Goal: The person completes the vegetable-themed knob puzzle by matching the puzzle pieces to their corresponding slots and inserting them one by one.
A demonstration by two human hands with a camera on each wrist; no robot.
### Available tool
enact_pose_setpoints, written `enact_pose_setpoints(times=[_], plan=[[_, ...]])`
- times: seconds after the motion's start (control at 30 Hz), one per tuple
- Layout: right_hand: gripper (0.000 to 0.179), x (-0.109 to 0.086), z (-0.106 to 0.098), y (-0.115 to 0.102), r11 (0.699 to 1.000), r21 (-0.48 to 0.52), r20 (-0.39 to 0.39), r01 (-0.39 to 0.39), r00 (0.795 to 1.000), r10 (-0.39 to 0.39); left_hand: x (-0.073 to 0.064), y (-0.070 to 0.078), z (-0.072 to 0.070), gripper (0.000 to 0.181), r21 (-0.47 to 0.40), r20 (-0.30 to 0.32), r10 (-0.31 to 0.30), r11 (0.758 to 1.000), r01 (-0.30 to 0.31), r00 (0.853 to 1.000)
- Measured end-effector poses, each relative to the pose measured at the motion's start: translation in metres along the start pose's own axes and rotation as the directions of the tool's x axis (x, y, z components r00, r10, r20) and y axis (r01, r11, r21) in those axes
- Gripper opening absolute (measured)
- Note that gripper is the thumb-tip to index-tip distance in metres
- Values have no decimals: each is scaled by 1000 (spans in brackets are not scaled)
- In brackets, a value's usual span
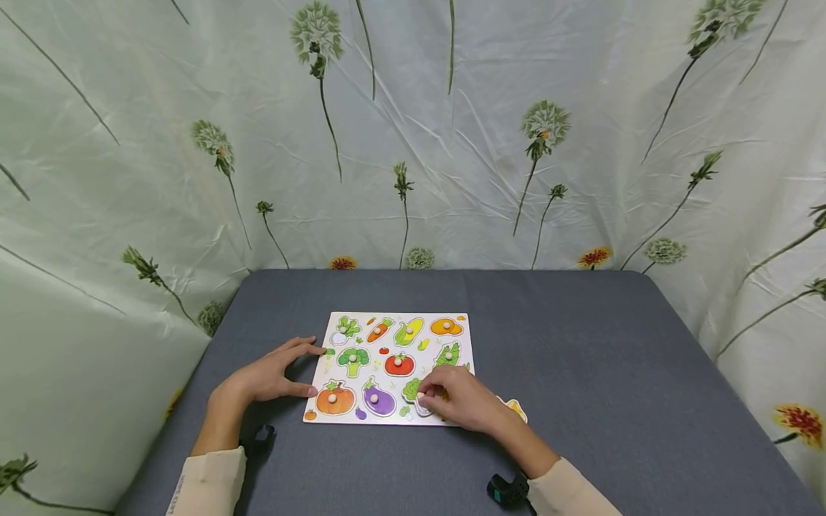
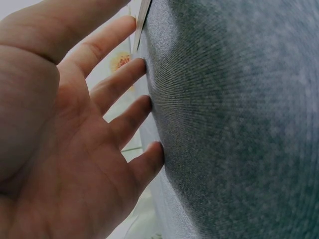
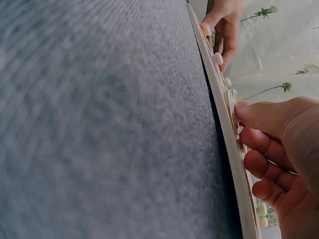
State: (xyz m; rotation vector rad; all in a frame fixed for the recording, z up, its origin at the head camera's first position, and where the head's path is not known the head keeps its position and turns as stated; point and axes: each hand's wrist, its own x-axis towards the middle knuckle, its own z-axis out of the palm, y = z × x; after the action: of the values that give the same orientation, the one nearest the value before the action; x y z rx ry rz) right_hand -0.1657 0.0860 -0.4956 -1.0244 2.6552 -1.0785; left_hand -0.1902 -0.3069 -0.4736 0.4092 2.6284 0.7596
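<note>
A white vegetable knob puzzle board (image 1: 351, 416) lies flat, with pieces such as a pumpkin, an eggplant (image 1: 382, 403), a tomato (image 1: 399, 367) and broccoli. My left hand (image 1: 274, 374) spreads its fingers at the board's left edge, thumb and fingertips right at the rim. In the left wrist view its fingers are extended. Low on the board's right part, my right hand (image 1: 461, 398) pinches the knob of a pale puzzle piece (image 1: 423, 411) between thumb and index finger; the hand hides most of this piece. The right wrist view shows the thumb and fingers (image 3: 266, 117) close over the board's surface.
A yellow-and-white puzzle piece (image 1: 515, 408) lies just right of the board, partly hidden by the right forearm. Grey cloth covers the table (image 1: 581, 344). A flower-printed curtain (image 1: 413, 129) hangs behind. Black wrist devices (image 1: 508, 490) sit at both cuffs.
</note>
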Motion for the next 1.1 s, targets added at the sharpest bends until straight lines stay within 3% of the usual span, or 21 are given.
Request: enact_pose_setpoints(times=[0.43, 1.1], plan=[[6, 2, 3, -3, 991, -131, 5, 32, 999, -32, -1, 2, -2, 83, 5, -1, 9, 1000, -9, 1000], [8, -1, 6, -3, 993, -113, -13, 20, 1000, -21, -2, 2, 0, 83, 7, -1, 0, 1000, 0, 1000]])
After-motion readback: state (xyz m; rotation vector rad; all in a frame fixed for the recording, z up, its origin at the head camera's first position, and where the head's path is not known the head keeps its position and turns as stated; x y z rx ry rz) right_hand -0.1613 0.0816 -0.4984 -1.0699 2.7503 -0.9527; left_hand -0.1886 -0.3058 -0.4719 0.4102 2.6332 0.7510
